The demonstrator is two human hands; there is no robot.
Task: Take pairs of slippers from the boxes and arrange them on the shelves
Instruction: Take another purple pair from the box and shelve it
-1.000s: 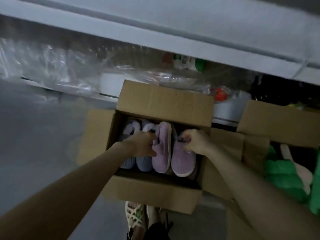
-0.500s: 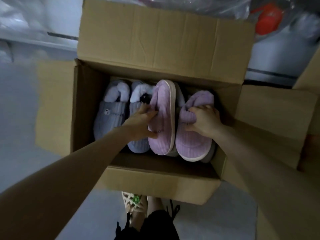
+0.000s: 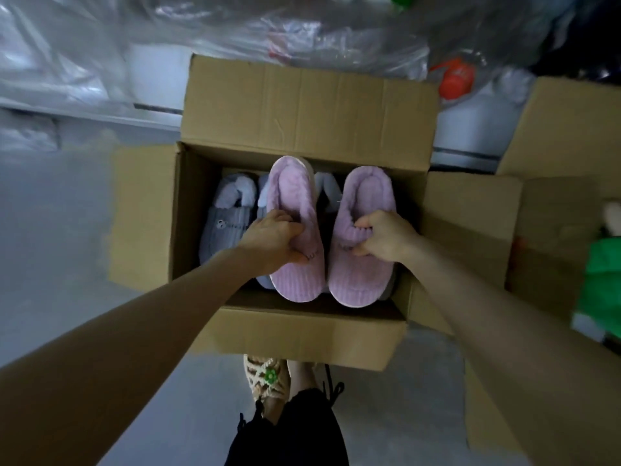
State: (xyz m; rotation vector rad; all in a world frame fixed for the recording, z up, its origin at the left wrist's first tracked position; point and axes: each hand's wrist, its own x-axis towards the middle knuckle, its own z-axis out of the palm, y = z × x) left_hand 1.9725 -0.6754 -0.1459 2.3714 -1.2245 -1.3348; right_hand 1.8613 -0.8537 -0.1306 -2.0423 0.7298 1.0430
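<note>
An open cardboard box [image 3: 302, 334] stands on the floor below me. My left hand [image 3: 272, 238] grips the upper edge of one pink fluffy slipper [image 3: 294, 196]. My right hand [image 3: 383, 237] grips the matching pink slipper [image 3: 366, 196] the same way. Both pink slippers face sole-down, side by side, raised over the box's opening. A pair of grey-blue slippers [image 3: 226, 227] lies in the box's left part, partly hidden behind my left hand and the pink slipper.
A second open box [image 3: 551, 129] sits to the right, with green items [image 3: 605, 280] beside it. Clear plastic sheeting [image 3: 168, 45] covers goods behind the box. An orange cap [image 3: 457, 77] shows at upper right. My foot in a patterned slipper [image 3: 267, 378] stands by the box's near flap.
Both hands have lifted the pink slippers up from among the others. The left one turned from lying on its side to face up. The view has pulled back slightly.
</note>
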